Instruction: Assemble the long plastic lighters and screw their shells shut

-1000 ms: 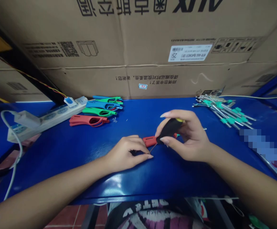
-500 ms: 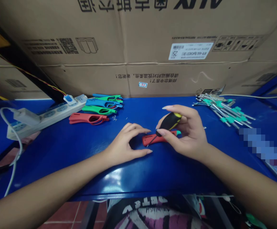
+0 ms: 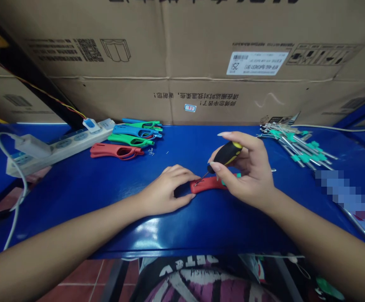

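My right hand [image 3: 248, 176] is wrapped round a black and yellow screwdriver [image 3: 225, 156], tilted so that its thin shaft slants down to the left. The shaft's tip meets the near-left end of a red lighter casing [image 3: 206, 183] lying on the blue table [image 3: 157, 235]. A teal part shows at the casing's right end, partly behind my right hand. My left hand [image 3: 166, 191] rests on the table, its thumb and fingers closed about the casing's left end. A small bright screw seems to sit at the screwdriver's tip, too small to be certain.
Red, green and blue lighter casings [image 3: 116, 151] lie at the back left, with several small screws [image 3: 151, 151] beside them. A white power strip [image 3: 66, 144] stands left of them. Metal tubes with teal parts [image 3: 295, 144] are piled at the back right. Behind rises a cardboard box [image 3: 195, 37].
The screwdriver's tip has moved from the casing's near edge onto its left end. My left thumb and fingers have closed in on that end.
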### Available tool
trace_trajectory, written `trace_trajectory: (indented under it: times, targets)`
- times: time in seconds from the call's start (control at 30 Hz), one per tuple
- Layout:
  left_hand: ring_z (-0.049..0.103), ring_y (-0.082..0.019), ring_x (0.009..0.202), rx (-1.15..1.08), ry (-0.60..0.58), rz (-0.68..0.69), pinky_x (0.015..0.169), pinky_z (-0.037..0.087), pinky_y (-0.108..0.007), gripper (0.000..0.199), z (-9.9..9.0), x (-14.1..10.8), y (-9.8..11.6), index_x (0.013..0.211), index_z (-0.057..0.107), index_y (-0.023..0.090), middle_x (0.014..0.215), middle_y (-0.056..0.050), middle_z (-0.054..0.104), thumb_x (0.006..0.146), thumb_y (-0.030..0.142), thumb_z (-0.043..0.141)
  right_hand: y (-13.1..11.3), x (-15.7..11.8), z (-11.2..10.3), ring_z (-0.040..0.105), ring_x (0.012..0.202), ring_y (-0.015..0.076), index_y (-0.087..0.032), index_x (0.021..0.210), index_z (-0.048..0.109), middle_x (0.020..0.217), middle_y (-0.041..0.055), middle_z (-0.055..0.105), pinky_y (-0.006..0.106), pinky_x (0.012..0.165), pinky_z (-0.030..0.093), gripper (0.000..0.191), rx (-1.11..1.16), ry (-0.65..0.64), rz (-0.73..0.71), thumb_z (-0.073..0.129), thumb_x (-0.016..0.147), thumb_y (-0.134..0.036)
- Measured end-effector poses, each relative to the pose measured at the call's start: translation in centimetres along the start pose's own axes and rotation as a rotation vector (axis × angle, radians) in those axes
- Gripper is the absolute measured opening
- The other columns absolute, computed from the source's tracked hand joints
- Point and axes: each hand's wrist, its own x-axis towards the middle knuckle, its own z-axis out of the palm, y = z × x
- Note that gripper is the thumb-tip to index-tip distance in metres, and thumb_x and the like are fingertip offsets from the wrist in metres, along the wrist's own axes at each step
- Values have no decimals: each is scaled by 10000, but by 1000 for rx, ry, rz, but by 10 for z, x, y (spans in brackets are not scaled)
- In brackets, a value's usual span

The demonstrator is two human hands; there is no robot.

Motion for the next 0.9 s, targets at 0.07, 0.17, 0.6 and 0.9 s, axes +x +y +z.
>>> trace_trajectory:
  times: [0.07, 0.17, 0.6, 0.9]
  targets:
    - [595, -254, 1122, 2, -4, 1, 995, 437, -423, 380, 0, 0, -1, 1266, 615, 220, 1203, -86, 684, 889, 243, 664, 1, -1, 0, 706, 880, 214, -358, 1319, 527, 1321, 62, 587, 355, 670, 630, 517, -2, -1, 5, 735, 859, -245]
    - [590, -251, 1123, 3, -14, 10, 1003, 426, -419, 381, 0, -1, -1, 1269, 610, 220, 1205, -81, 681, 894, 255, 671, 2, -2, 1, 708, 892, 212, -350, 1326, 516, 1353, 69, 571, 353, 684, 634, 512, -7, -19, 1, 725, 869, -251]
    - [586, -239, 1117, -8, -16, 20, 983, 421, -407, 365, 1, 0, -2, 1281, 606, 222, 1202, -73, 678, 922, 263, 652, 4, -4, -2, 702, 922, 202, -355, 1374, 464, 1357, 72, 583, 380, 749, 641, 564, -36, -69, -101, 694, 890, -181]
    - [578, -215, 1083, -6, -27, 48, 976, 415, -384, 348, 2, -1, -5, 1268, 601, 209, 1190, -61, 672, 933, 285, 660, 16, -5, -1, 705, 895, 208, -320, 1425, 448, 1302, 80, 605, 380, 739, 656, 614, -71, -92, -216, 700, 882, -184]
